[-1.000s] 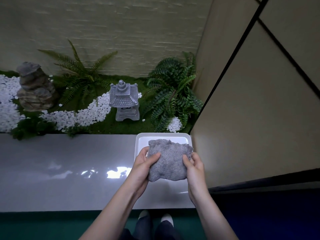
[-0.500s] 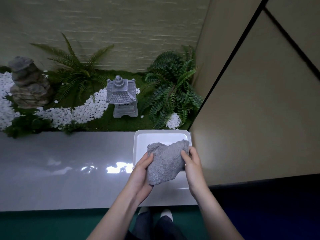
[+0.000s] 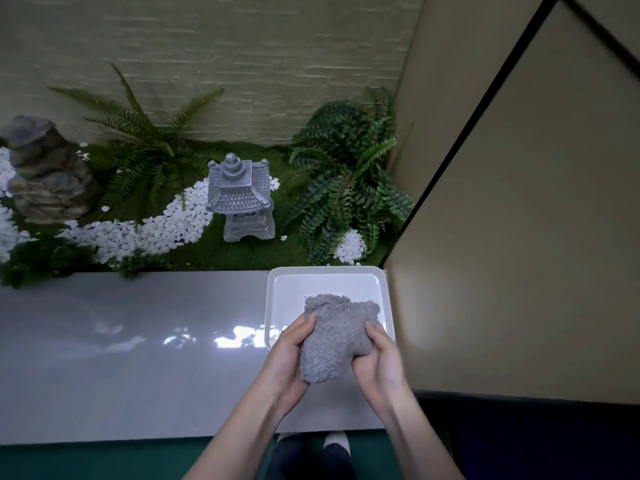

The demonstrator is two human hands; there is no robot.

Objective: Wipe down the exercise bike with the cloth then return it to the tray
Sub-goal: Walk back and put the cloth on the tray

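Currently both hands hold one bunched grey terry cloth (image 3: 334, 336) over the near half of a white square plastic tray (image 3: 325, 270).

Left hand (image 3: 287, 358): fingers curled under and around the cloth's left side, thumb lying along its left edge. Firm, closed hold on the fabric.

Right hand (image 3: 379, 362): thumb pressed into the cloth's right side, fingers wrapped behind it. Also a closed hold on the fabric.

Cloth: crumpled into a loose wad, far end spread over the tray floor, near end hanging past the tray's front edge between the two palms. Cannot tell whether the far end touches the tray floor or sits just above it.

Tray: stands at the right end of a glossy pale grey ledge (image 3: 121, 358), its right rim just beside a beige wall panel with black trim (image 3: 519, 237). A small dark mark shows on the tray floor at the cloth's far left edge; too small to read.

Beyond the ledge: a grey stone pagoda lantern (image 3: 239, 195) on green moss, a curved band of white pebbles (image 3: 159, 226) to its left, a spreading green fern (image 3: 145, 140) behind that, a fuller dark green fern (image 3: 346, 174) to the right, a stacked grey rock (image 3: 45, 171) at far left, and a pale brick wall (image 3: 242, 46) at the back.

Below the ledge: dark green floor (image 3: 104, 459) and the toe of a white sock (image 3: 336, 439).
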